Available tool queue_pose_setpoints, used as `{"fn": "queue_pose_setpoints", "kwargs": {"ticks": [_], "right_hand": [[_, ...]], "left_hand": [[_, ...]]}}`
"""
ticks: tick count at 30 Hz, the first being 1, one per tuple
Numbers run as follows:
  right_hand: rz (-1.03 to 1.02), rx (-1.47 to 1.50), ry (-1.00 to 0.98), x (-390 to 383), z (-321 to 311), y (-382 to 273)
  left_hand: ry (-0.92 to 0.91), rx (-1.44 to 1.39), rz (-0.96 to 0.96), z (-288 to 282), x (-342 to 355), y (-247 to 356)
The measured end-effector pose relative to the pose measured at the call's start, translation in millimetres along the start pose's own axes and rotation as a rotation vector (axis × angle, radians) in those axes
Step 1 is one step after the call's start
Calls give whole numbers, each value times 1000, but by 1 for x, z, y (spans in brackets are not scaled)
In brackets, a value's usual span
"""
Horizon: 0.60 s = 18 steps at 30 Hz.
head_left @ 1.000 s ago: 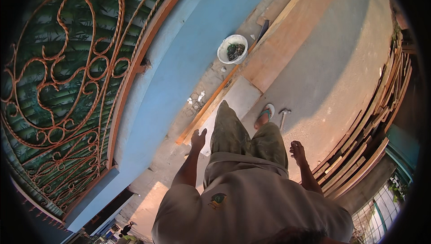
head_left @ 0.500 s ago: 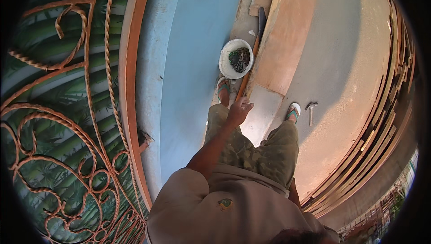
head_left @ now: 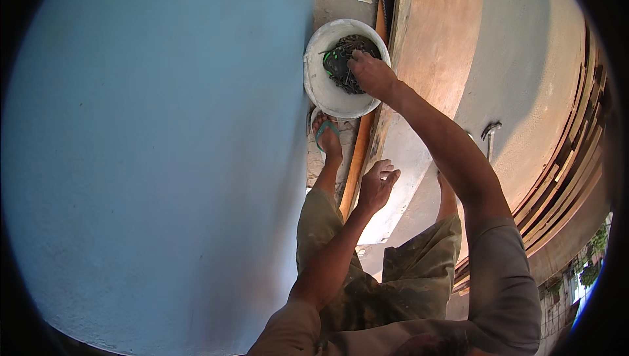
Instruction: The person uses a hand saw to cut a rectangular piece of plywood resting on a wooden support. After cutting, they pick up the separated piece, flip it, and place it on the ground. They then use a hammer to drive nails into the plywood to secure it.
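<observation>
A white bucket (head_left: pixel 316 84) stands against the blue wall, with a heap of thin dark pieces like nails (head_left: pixel 342 80) and something green (head_left: pixel 329 61) inside. My right hand (head_left: pixel 373 75) reaches over the bucket's rim, its fingers bent and closed at the heap; whatever is between the fingertips is hidden. Lower down, my left hand (head_left: pixel 377 189) hovers above the boards before my legs, fingers loosely curved and apart, with nothing visible in it.
To the left rises a blue wall (head_left: pixel 157 146). An orange-brown strip (head_left: pixel 362 156) runs beside a wide wooden board (head_left: pixel 439 21). A hammer (head_left: pixel 490 134) lies on the floor at right, before stacked planks (head_left: pixel 570 172). My sandalled left foot (head_left: pixel 326 130) is beside the bucket.
My right arm has come into view and reached into the bucket. My left hand has shifted slightly down and right in the picture. The bucket appears nearer, and the iron scrollwork has left view.
</observation>
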State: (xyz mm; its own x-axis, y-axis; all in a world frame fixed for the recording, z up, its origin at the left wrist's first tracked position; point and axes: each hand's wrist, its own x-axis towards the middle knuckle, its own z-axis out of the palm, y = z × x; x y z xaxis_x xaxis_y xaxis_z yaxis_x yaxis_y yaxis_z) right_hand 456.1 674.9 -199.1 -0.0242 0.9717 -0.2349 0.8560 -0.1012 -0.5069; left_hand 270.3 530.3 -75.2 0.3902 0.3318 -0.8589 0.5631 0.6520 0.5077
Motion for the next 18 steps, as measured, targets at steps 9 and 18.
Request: {"fn": "queue_pose_setpoints", "kwargs": {"ticks": [9,18], "right_hand": [[162,-475,-281,69,60,27],[0,-525,-275,67,57,40]], "left_hand": [[-2,-196,-155,-7,3,-2],[-3,-299,-144,-11,6,-6]]}}
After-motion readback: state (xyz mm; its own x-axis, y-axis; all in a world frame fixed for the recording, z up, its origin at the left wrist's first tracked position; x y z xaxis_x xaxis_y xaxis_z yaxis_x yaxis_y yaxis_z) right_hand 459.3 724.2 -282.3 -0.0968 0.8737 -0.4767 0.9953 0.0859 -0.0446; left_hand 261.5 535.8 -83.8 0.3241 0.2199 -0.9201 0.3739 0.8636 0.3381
